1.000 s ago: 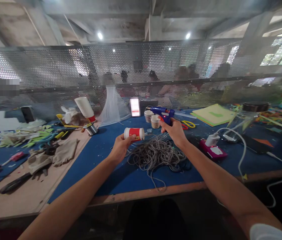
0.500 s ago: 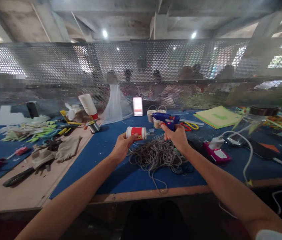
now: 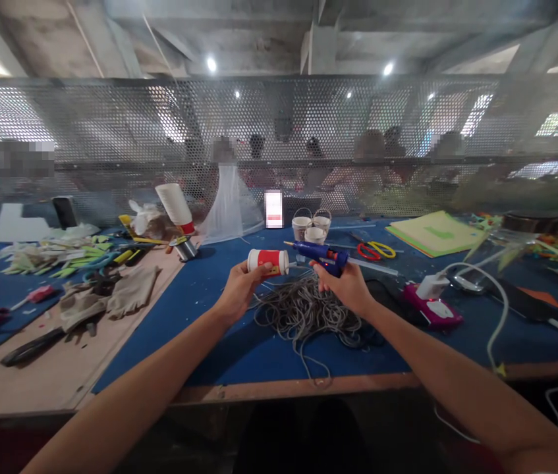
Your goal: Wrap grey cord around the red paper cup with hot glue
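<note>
My left hand (image 3: pixel 237 289) grips a small red and white cup (image 3: pixel 267 261), held on its side above the blue table mat (image 3: pixel 199 296). My right hand (image 3: pixel 345 286) is wrapped round the handle of a blue glue gun (image 3: pixel 319 253), whose nozzle points left toward the cup's open end, a short gap away. Under both hands lies a tangled pile of grey cord (image 3: pixel 308 309). A strand of that cord seems to run up to the cup.
Small white cups (image 3: pixel 311 227), scissors (image 3: pixel 375 250), a green paper stack (image 3: pixel 431 232), a pink charger block (image 3: pixel 431 304) with white cable and a jar (image 3: pixel 516 230) lie right. Gloves (image 3: pixel 111 299), green scraps (image 3: pixel 56 260), a tilted cup (image 3: pixel 176 207) lie left. People sit behind a mesh screen (image 3: pixel 279 145).
My right hand has lowered the glue gun and swung its nozzle left toward the cup. The left hand and cup have barely moved.
</note>
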A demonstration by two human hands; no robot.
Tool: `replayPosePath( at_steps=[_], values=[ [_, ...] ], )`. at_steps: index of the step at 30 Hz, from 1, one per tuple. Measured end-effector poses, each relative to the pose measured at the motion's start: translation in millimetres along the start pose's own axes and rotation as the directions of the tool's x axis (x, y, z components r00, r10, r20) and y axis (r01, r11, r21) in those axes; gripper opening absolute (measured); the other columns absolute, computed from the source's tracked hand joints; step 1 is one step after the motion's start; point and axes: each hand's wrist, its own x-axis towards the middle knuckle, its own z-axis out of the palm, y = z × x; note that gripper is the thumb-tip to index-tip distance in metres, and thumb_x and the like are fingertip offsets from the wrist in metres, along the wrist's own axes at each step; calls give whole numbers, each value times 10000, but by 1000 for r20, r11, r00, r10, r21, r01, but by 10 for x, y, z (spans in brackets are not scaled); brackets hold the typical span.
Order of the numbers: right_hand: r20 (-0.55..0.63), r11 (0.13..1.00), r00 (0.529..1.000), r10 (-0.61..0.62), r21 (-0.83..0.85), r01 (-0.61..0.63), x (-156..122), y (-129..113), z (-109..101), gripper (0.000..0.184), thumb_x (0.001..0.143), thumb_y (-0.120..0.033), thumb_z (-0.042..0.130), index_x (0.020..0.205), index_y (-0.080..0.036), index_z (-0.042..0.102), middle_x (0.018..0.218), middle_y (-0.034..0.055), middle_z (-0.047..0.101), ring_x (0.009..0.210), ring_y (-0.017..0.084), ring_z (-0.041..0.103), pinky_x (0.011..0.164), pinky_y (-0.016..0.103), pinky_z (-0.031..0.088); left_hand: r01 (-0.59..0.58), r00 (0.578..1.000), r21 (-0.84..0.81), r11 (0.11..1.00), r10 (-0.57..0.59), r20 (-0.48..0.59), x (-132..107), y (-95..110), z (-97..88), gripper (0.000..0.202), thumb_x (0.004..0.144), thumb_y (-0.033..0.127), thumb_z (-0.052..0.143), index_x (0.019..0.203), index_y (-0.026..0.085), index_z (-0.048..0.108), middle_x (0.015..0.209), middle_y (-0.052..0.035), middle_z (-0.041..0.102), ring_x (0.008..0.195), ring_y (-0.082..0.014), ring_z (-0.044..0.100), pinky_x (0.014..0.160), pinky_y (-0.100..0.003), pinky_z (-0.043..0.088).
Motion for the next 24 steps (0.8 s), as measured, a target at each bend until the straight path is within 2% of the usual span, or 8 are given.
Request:
replayPosePath(
  at_steps=[3,5,10,16,24],
  values=[
    [7,995,1000,-9,-104,10,-26,2,-3,375,881,-505,635,662,-200,622,487,-23,586,488,144,588,602,296,506,-2,1000,6,1000,2,-8,4,4,3,363,632,327,901,891,118,756,863,-57,757,792,-161,670,833,-287,518],
    [9,990,1000,-17,-143,18,-36,3,-9,416,887,-516,626,610,-208,585,492,-16,595,496,142,589,609,295,500,1,1000,10,1000,-1,-11,6,4,3,363,628,328,902,887,119,757,859,-57,756,792,-164,669,829,-289,519],
    [8,988,1000,-27,-152,28,-40,9,-16,419,894,-518,624,612,-211,581,487,-19,589,491,141,586,601,290,489,-48,999,3,999,48,-1,23,-14,-17,362,663,357,881,917,126,765,883,-69,761,808,-179,681,836,-307,527],
    [4,982,999,-51,-183,51,-35,6,-35,407,906,-528,608,659,-204,613,498,-15,597,507,148,597,606,293,490,-66,997,-30,997,65,-43,26,4,-20,323,687,354,866,889,121,769,873,-68,758,782,-160,675,803,-286,526],
    [33,934,985,-167,-314,169,-40,73,-30,383,897,-574,610,784,-211,655,494,-24,599,473,161,603,581,292,491,-111,994,-74,991,109,-27,19,23,-9,304,718,330,848,923,119,770,928,-84,770,869,-184,698,853,-300,529]
  ],
)
